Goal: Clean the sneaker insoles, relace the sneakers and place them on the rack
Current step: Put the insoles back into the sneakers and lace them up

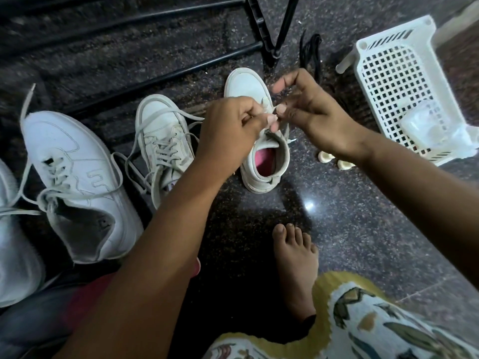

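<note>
— What is seen to the left of the small white sneaker with the pink lining (260, 165)?
— A large white leather sneaker with loose grey laces (77, 174) is laid well to its left. A small cream laced sneaker (163, 141) is set just beside it. A black metal rack (160, 73) is stood behind it, to the left.
— And at that pink-lined sneaker?
— A pale flat lace (287, 132) is pinched above its tongue. It is gripped by the left hand (230, 130) with curled fingers, and by the right hand (308, 112) between thumb and forefinger, the other fingers being spread.
— To its right?
— A white perforated plastic basket (404, 81) is set well apart.
</note>
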The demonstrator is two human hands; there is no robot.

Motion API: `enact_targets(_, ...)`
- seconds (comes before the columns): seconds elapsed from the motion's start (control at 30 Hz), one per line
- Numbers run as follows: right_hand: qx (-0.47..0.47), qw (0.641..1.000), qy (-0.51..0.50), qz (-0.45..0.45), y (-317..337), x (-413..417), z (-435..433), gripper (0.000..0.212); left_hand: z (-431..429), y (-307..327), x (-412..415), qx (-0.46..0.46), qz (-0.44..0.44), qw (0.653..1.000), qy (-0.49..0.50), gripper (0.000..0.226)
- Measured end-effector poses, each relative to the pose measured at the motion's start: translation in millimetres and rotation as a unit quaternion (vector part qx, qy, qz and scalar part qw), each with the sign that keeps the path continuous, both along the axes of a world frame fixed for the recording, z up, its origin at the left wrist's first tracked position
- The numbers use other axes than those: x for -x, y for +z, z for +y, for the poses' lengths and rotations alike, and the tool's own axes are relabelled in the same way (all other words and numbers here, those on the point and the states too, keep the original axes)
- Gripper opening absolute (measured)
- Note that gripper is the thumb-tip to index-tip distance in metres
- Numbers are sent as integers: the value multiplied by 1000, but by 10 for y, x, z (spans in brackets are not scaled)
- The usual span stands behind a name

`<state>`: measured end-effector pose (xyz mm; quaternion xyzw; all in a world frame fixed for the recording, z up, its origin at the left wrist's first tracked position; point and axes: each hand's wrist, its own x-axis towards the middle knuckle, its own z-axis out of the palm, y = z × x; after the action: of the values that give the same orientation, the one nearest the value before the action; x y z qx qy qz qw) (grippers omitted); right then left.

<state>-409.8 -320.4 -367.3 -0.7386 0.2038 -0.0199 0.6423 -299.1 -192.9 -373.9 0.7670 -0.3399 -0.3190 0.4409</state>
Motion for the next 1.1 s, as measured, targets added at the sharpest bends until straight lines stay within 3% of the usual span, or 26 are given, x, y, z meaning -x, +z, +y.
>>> enact_targets(0.03,13,1000,-22,-9,-22,16,20,20,7,-3,0,8,44,999,12,18)
enact_targets(0.1,143,986,-85,-31,-38,66,75,15,14,-5,0,7,120,992,35,18)
enact_targets(0.17,300,940,-157,-47,-30,135,153,10,14,-11,3,2,174,984,43,19)
enact_targets(0.23,348,920,-177,-40,-28,176,247,18,15,-4,9,5,204,978,42,20)
enact_targets(0.3,300,940,-165,-4,-63,158,335,30,16,-19,14,3,214,976,36,22)
enact_targets(0.4,142,972,-184,27,-117,78,370,34,14,-30,26,0,225,974,34,28)
enact_targets(0.63,-31,982,-185,5,-120,33,342,8,38,-25,-1,-16,179,984,19,46)
enact_targets(0.73,3,982,-188,28,-129,34,261,11,75,-72,-23,-24,153,988,19,62)
enact_targets(0.9,93,961,-240,100,-219,98,-13,25,209,-147,-213,-57,66,996,20,15)
enact_targets(1.0,117,952,-253,127,-307,153,-122,24,268,-187,-287,-97,-68,993,-2,7)
enact_targets(1.1,142,944,-259,149,-353,203,-185,24,299,-253,-308,-127,-147,981,-7,6)
